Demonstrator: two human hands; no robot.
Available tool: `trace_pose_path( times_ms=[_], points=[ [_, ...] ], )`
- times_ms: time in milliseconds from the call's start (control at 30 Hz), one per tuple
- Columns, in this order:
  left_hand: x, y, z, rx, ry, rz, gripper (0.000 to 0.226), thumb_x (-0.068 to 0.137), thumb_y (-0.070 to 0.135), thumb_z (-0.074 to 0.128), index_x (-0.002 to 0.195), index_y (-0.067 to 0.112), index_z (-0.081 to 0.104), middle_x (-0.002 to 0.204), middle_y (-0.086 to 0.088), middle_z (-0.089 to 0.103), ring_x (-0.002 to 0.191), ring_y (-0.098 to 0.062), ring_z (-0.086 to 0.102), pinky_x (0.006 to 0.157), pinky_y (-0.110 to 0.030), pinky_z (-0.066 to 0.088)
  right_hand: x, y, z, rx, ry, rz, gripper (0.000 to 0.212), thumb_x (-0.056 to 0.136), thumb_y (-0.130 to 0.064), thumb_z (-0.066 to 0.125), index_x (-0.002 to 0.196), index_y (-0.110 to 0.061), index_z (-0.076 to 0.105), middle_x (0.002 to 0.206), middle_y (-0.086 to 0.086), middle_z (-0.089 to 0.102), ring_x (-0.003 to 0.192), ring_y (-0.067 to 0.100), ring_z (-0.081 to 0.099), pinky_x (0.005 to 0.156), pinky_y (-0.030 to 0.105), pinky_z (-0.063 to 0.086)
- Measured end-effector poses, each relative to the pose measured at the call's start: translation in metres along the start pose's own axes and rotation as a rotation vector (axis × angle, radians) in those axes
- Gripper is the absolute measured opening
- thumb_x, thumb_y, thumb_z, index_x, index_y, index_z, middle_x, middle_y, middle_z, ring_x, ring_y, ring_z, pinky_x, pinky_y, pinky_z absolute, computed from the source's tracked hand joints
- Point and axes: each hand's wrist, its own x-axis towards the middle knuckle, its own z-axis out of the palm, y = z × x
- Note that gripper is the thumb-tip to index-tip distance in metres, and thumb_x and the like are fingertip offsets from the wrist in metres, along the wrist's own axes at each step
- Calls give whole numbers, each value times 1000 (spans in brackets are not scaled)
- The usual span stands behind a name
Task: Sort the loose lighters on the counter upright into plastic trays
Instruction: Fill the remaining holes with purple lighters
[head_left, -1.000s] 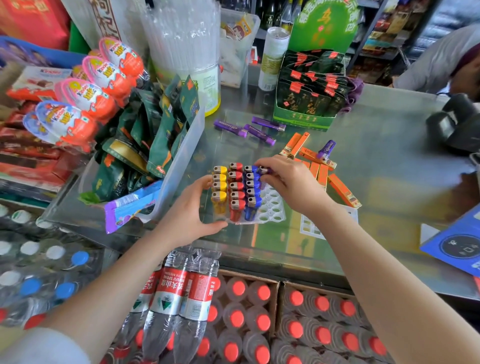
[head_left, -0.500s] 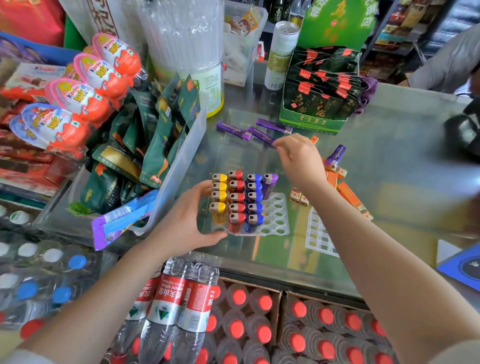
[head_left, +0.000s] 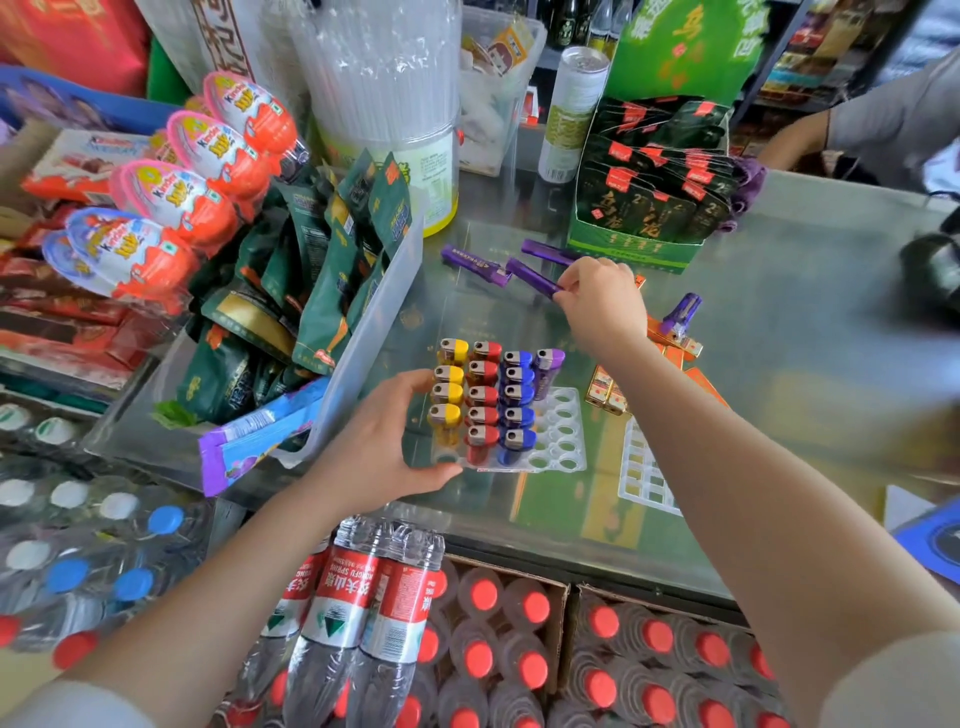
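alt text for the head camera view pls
A right hand pinches a purple lighter lying on a glass shop counter, while the left hand holds a clear tray with upright yellow, red, blue and purple lighters. Snacks surround them.

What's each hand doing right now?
Left hand: grips the clear plastic lighter tray by its edge.
Right hand: pinches a purple lighter lying on the glass counter.
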Motion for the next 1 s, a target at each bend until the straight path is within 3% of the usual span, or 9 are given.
trace_pose_path(
  times_ms=[133,267,333,533,600,700,800,900,1000],
  points=[
    [0,-1,2,3,17,12,81,63,43,75,129,27,31,120,15,40,112,2,37,94,-19,28,-19,13,-12,59,54,-23,15,90,-16,50,95,-13,63,108,11,59,106,29,46,81,40,43],
    [0,-2,3,-35,26,23,83,62,37,78,128,24,29,122,15,41,112,9,35,90,-1,22,-30,17,-12,-7,11,-45,30,91,-22,50,119,-13,52,124,13,51,117,32,39,90,44,40],
    [1,-1,2,-61,24,49,85,62,35,79,129,32,26,122,23,40,113,17,33,91,1,21,-28,14,-8,-78,-32,-52,36,92,-24,48,126,-12,47,130,15,49,122,35,36,94,46,37],
    [5,-1,2,-67,2,71,78,64,40,74,131,30,36,127,10,50,120,-5,43,102,-34,35,-20,3,6,-156,-79,-78,46,84,-47,56,118,-15,55,119,11,55,113,33,39,91,42,36],
    [6,0,1,-76,-8,93,69,65,37,74,125,28,42,120,11,55,116,-7,47,99,-39,39,-18,0,9,-180,-77,-91,47,82,-50,58,114,-16,57,119,11,54,113,32,39,92,41,34],
    [6,-4,3,-35,1,77,72,65,38,74,128,24,41,122,7,52,116,-11,45,99,-40,37,-17,-4,13,-231,-42,-121,34,87,-36,53,111,-12,59,118,13,54,111,31,41,91,40,34],
    [4,-7,5,-6,30,93,75,65,39,75,129,24,39,121,10,48,117,-7,41,101,-33,34,-25,-4,11,-254,5,-203,24,88,-21,46,101,-5,59,103,15,60,93,30,47,78,38,37],
    [4,-4,4,7,53,105,74,63,43,75,127,30,39,120,16,45,116,1,37,97,-21,31,-47,6,2,57,43,-122,18,88,-16,44,96,-6,57,72,9,60,62,24,50,53,28,34],
    [5,-3,4,23,64,133,73,62,45,75,124,30,41,119,17,46,114,1,37,96,-22,30,-83,22,-14,368,168,-66,9,87,-17,51,82,-17,58,55,-9,49,48,3,43,49,24,30]
  ],
)
